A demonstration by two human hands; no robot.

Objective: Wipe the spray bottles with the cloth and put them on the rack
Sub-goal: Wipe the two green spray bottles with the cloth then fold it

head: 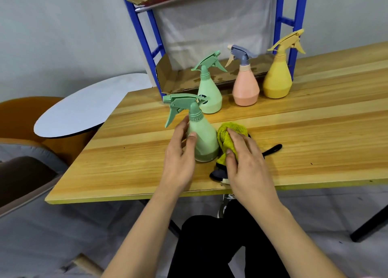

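Head view: near the desk's (pixel 130 172) front edge, the left hand (pixel 180 151) grasps an upright green spray bottle (pixel 202 139). Touching its right side, the right hand (pixel 245 162) clutches the yellow-green cloth (pixel 225 135). Three more bottles (pixel 245 88) stand by the rack (pixel 147 46) at the back edge.

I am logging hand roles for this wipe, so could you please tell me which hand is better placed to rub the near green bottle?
Right. The right hand already holds the yellow cloth beside the near green bottle, which the left hand steadies.
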